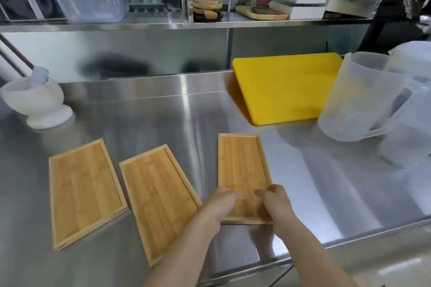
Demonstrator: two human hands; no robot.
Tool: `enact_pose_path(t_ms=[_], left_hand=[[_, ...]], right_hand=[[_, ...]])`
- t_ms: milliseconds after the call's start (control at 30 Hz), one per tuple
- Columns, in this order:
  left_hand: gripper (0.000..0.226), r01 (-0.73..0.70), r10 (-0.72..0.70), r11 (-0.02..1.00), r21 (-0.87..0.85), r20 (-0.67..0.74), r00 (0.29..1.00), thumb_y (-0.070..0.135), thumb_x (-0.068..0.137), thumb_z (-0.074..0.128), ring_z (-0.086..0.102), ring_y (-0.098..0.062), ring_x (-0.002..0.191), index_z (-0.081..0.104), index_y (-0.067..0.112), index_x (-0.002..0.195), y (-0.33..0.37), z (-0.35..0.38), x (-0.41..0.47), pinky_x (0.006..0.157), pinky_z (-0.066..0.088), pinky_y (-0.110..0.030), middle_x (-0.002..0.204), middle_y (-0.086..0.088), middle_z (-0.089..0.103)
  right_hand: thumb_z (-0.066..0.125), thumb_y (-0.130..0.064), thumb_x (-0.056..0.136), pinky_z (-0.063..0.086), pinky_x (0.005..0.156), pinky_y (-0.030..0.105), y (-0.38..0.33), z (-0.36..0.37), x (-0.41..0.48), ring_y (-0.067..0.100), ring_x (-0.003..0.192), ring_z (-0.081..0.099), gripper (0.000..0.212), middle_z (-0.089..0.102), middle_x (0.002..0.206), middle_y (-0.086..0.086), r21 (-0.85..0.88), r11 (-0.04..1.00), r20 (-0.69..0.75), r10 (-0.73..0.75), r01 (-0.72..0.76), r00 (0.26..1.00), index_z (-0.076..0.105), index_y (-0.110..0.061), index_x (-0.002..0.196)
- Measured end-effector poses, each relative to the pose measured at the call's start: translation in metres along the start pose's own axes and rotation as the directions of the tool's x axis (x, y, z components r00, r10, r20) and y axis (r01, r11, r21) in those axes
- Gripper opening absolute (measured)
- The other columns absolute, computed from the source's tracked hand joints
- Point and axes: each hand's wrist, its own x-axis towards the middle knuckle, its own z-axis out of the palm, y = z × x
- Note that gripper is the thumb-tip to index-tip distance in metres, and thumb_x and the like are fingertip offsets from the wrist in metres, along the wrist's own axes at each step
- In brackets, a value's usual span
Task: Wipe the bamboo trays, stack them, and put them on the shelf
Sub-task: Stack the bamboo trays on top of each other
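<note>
Three flat bamboo trays lie side by side on the steel counter (163,121): the left tray (85,191), the middle tray (159,200) and the right tray (242,168). My left hand (221,205) grips the near left edge of the right tray, fingers curled over its rim. My right hand (275,202) grips its near right edge the same way. Whether this tray rests on the counter or is slightly raised, I cannot tell. No cloth is in view. The steel shelf (163,24) runs along the back, above the counter.
A yellow cutting board (286,88) lies at the back right, beside clear plastic pitchers (359,98). A white mortar with pestle (37,100) stands at the far left. The shelf holds a plastic container (88,2), wooden boards (261,13) and boxes. The counter's front edge runs close on the right.
</note>
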Motion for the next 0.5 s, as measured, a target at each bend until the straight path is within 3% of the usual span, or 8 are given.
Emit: enact_pose_path(t_ms=[67,167,233,300,367,433,500], left_hand=[[0.047,0.038,-0.039,0.991,-0.130,0.000,0.999,0.028,0.085,0.059,0.042,-0.026,0.127,0.047,0.011,0.127,0.006,-0.006,-0.002,0.102,0.033,-0.034,0.137,-0.008,0.048],[0.050,0.066,-0.076,0.976,-0.208,-0.038,0.996,0.029,0.081,0.061,0.044,-0.029,0.125,0.048,0.010,0.126,0.009,-0.010,-0.006,0.107,0.035,-0.045,0.136,-0.009,0.050],[0.045,0.066,-0.086,0.975,-0.214,-0.085,0.993,0.025,0.084,0.059,0.049,-0.029,0.119,0.050,0.007,0.125,0.010,-0.014,-0.010,0.102,0.039,-0.041,0.128,-0.009,0.055],[0.030,0.068,-0.094,0.960,-0.271,-0.088,0.992,0.020,0.087,0.056,0.060,-0.025,0.097,0.057,0.005,0.112,0.014,-0.020,-0.016,0.083,0.049,-0.038,0.105,-0.010,0.064],[0.016,0.051,-0.079,0.947,-0.317,-0.076,0.994,0.016,0.087,0.055,0.062,-0.021,0.075,0.062,0.005,0.096,0.019,-0.023,-0.022,0.068,0.053,-0.036,0.086,-0.010,0.066],[0.013,0.042,-0.070,0.947,-0.319,-0.078,0.994,0.017,0.087,0.056,0.053,-0.018,0.061,0.062,0.006,0.090,0.022,-0.025,-0.026,0.047,0.045,-0.027,0.073,-0.007,0.060],[0.015,0.030,-0.069,0.938,-0.346,-0.099,0.993,0.022,0.087,0.058,0.042,-0.015,0.058,0.060,0.008,0.094,0.025,-0.024,-0.029,0.036,0.032,-0.021,0.072,-0.005,0.051]], right_hand=[[0.057,-0.018,0.087,0.034,0.096,0.037,-0.004,-0.007,0.001,0.029,0.115,0.041,0.051,0.044,0.129,0.012,0.136,0.989,0.056,0.044,-0.051,0.997,0.035,-0.006,0.131],[0.057,-0.018,0.088,0.029,0.106,0.041,-0.008,-0.017,-0.004,0.031,0.132,0.031,0.054,0.034,0.145,0.012,0.200,0.975,0.099,0.080,-0.098,0.992,0.032,-0.007,0.135],[0.057,-0.017,0.088,0.029,0.107,0.043,-0.009,-0.027,-0.008,0.031,0.132,0.031,0.048,0.036,0.144,0.012,0.213,0.970,0.111,0.094,-0.116,0.989,0.036,-0.006,0.130],[0.056,-0.016,0.088,0.035,0.102,0.043,-0.011,-0.034,-0.011,0.031,0.123,0.040,0.040,0.043,0.135,0.013,0.211,0.971,0.106,0.089,-0.110,0.990,0.041,-0.006,0.124],[0.052,-0.014,0.090,0.043,0.083,0.038,-0.016,-0.039,-0.016,0.028,0.102,0.048,0.033,0.049,0.115,0.012,0.187,0.981,0.078,0.034,-0.048,0.996,0.043,-0.006,0.121],[0.046,-0.008,0.090,0.041,0.062,0.031,-0.023,-0.042,-0.020,0.023,0.081,0.049,0.023,0.051,0.096,0.007,0.136,0.990,0.064,-0.057,0.048,0.996,0.044,-0.006,0.113],[0.040,-0.004,0.090,0.035,0.051,0.026,-0.030,-0.042,-0.025,0.017,0.066,0.044,0.016,0.047,0.081,0.003,0.072,0.988,0.056,-0.140,0.136,0.989,0.042,-0.009,0.105]])
